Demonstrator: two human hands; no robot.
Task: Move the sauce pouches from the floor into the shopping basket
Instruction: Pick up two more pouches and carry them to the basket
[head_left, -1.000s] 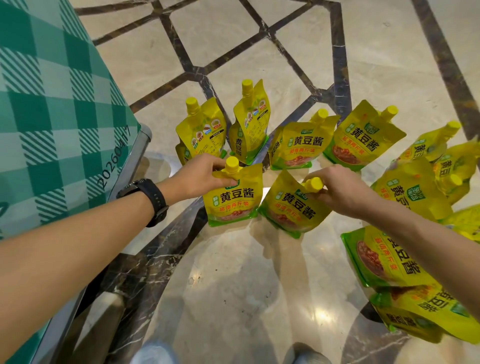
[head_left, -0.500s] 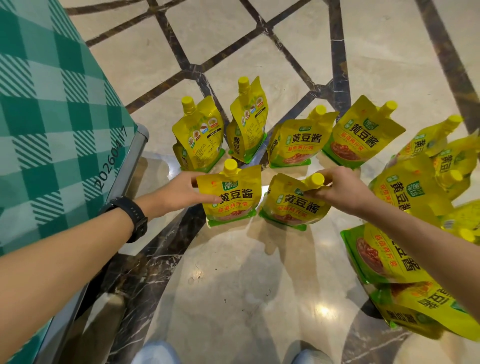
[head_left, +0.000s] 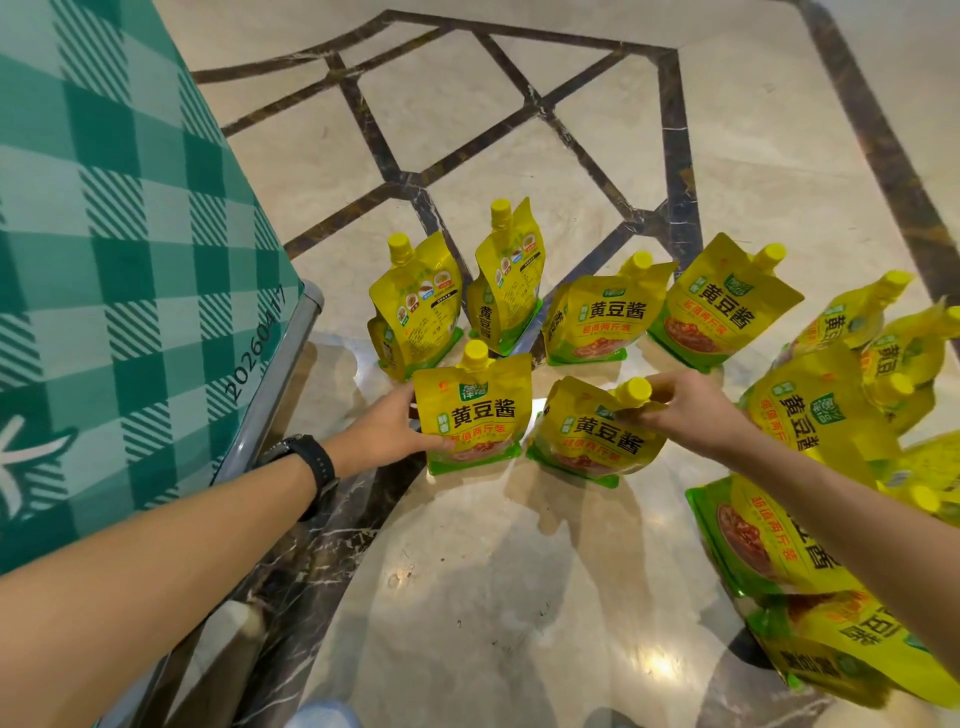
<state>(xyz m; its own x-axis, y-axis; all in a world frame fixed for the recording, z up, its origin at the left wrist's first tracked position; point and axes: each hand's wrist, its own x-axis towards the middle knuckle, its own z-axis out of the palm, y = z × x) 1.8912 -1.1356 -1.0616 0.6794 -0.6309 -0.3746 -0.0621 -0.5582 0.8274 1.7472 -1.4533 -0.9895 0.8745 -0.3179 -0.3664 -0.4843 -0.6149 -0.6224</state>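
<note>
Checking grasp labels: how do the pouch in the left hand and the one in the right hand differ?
Pose: the left-hand pouch stands upright, the right-hand pouch leans with its cap tipped right. Grip: the left hand holds the left-hand pouch by its side edge, the right hand pinches the right-hand pouch at the spout. Shared: yellow print, green bottom, yellow cap.

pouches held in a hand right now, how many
2. The upright pouch is gripped at its side by the left hand; the tilted pouch is pinched near its cap by the right hand.

The frame edge crops the rightmost pouches (head_left: 917, 358).
</note>
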